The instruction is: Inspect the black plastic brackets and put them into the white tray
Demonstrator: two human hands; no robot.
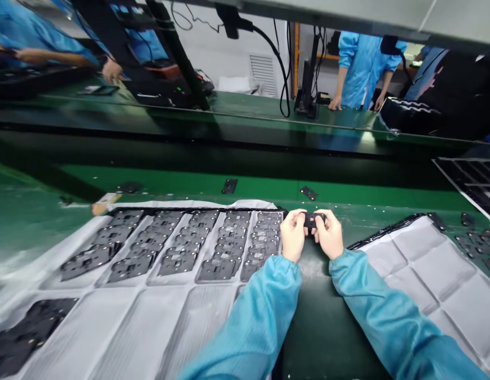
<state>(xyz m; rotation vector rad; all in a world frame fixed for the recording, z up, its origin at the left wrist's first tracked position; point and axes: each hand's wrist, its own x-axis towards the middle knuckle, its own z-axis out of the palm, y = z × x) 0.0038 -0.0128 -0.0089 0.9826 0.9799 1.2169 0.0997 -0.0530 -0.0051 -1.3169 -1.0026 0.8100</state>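
A small flat black plate-like part [315,219] is held level between both my hands. My left hand [293,234] pinches its left end, and my right hand [329,233] pinches its right end, thumbs toward me. To the left lies a tray lined with white sheet [122,309], its compartments holding overlapping rows of similar black parts [224,240]. Just right of my hands is a second tray under white sheet [436,269], its grid of compartments showing through.
Two loose black parts, one at left [229,186] and one at right [308,193], lie on the green bench [268,182]. More parts [476,240] are scattered at far right near a black tray [472,182]. Co-workers in blue [361,68] stand beyond the raised shelf.
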